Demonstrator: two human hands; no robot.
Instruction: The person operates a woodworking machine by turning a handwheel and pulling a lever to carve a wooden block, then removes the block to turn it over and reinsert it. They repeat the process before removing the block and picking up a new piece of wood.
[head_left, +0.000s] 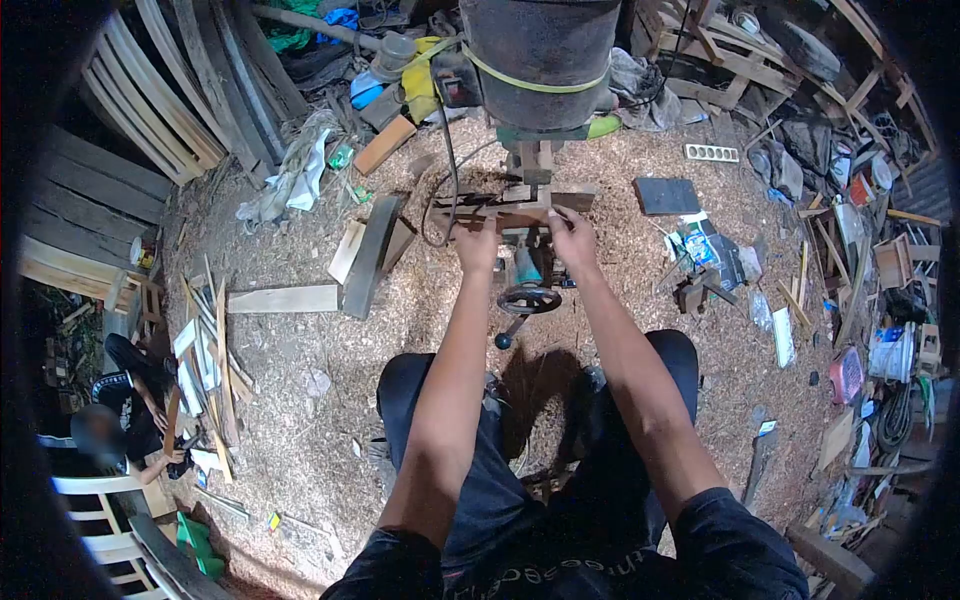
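Both arms reach forward to a floor-standing machine with a large dark cylindrical motor housing (pixel 540 70) and a handwheel (pixel 529 299) below its table. A narrow wooden piece (pixel 520 215) lies crosswise under the machine's head. My left hand (pixel 476 246) is closed on its left part, fingers at the near edge. My right hand (pixel 573 242) grips it right of the middle, thumb and fingers at the edge. Part of the fingers is hidden behind the wood. The tool tip above the wood is too small to make out.
Wood shavings cover the ground. Boards (pixel 372 258) lie left of the machine, and a dark block (pixel 667 196) and a power strip (pixel 711 153) lie to the right. A cable (pixel 452 160) hangs beside the machine. Another person (pixel 130 410) sits at far left, holding a wooden piece.
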